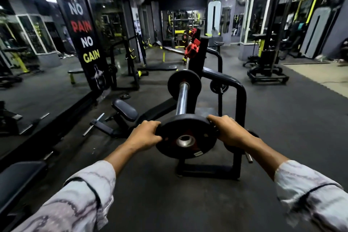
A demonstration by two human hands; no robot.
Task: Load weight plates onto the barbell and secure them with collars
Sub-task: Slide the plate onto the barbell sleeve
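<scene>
Head view, both hands' grip on plate

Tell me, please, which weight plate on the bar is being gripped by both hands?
The near plate at the sleeve's end, held by the left hand and right hand; the far plate sits untouched.

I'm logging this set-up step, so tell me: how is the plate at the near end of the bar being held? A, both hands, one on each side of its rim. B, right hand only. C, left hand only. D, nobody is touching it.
A: the left hand and the right hand each grip opposite sides of the black weight plate at the near end of the barbell sleeve.
</scene>
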